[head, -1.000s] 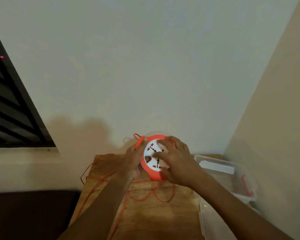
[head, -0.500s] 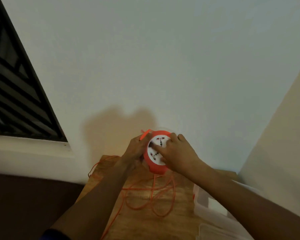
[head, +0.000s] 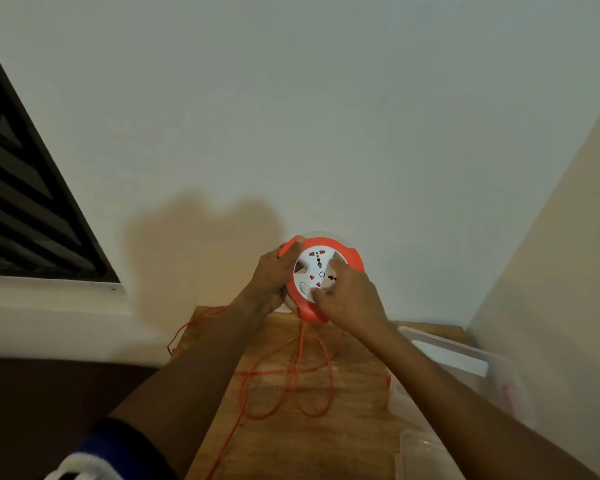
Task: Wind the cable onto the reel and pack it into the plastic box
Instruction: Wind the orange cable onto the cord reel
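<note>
I hold an orange cable reel (head: pixel 352 258) with a white socket face upright above the far edge of a wooden table (head: pixel 354 431). My left hand (head: pixel 272 277) grips the reel's left rim. My right hand (head: pixel 349 299) rests its fingers on the white face at the lower right. Loose orange cable (head: pixel 303 379) hangs from the reel's underside and lies in loops on the table. A clear plastic box (head: pixel 478 367) stands at the table's right side, against the wall.
A clear lid (head: pixel 421 452) lies at the table's near right corner. White walls close in behind and on the right. A dark barred window (head: pixel 21 209) sits at the left above a pale ledge.
The white face has turned under my right hand's fingers, which now sit lower on it. The view shifted, and my left hand kept its hold on the rim.
</note>
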The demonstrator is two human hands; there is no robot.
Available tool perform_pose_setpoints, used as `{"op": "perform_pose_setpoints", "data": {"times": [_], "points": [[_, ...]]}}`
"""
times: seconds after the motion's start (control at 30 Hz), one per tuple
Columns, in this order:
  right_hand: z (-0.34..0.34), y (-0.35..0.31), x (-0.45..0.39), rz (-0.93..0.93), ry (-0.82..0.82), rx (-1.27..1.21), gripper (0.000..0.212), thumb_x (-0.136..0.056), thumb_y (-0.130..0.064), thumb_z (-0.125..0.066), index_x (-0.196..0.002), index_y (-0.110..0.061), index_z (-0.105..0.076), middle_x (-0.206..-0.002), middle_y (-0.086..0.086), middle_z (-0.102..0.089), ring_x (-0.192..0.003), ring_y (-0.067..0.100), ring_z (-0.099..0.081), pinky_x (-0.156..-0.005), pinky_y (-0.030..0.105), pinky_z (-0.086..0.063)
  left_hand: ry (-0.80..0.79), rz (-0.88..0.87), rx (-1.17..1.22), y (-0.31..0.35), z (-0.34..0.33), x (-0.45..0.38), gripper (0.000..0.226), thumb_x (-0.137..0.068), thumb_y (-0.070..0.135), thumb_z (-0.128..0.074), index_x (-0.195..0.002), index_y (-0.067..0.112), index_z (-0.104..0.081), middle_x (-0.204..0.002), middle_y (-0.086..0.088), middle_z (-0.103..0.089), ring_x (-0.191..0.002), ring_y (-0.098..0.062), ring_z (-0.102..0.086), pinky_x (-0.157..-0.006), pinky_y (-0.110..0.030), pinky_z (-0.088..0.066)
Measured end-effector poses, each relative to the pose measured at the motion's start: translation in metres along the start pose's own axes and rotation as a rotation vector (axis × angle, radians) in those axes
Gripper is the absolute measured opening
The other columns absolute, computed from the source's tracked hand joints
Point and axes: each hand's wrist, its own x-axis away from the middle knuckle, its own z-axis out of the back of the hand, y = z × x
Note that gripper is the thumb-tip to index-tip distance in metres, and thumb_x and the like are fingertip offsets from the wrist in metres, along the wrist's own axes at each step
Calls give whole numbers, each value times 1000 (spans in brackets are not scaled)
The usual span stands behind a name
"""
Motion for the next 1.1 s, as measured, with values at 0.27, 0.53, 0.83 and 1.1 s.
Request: {"op": "perform_pose_setpoints", "data": {"times": [0.27,0.53,0.83,1.1], "points": [[16,-4,12,557,-142,691,65,-83,-25,-65,-140,-38,-36,-140,18,-39,-114,38,-49,-76,44,-54,-112,28,-113,4,21,10,49,-93,51,-66,-123,11,-69,-111,-14,-78,-97,-38,-76,-87,-53,-62],[0,-14,12,611,27,849,82,-71,-42,-77,-142,-33,-38,-100,14,-67,-82,30,-66,-58,36,-53,-119,10,-97,6,25,26,50,-93,50,-67,-125,11,-68,-113,-13,-78,-97,-36,-76,-87,-52,-63],[-7,-35,17,-227,-133,-422,58,-86,-40,-61,-138,-18,-46,-99,-1,-71,-78,21,-71,-61,29,-55,52,-45,79,-5,33,41,38,-91,45,-72,-114,15,-74,-107,-11,-80,-95,-36,-77,-84,-50,-63],[10,-35,28,608,-11,574,53,-75,-20,-72,-125,-26,-54,-125,11,-52,-101,32,-57,-65,43,-56,-88,-7,8,11,40,42,48,-89,51,-72,-116,12,-73,-104,-13,-80,-91,-34,-78,-73,-43,-65]]}}
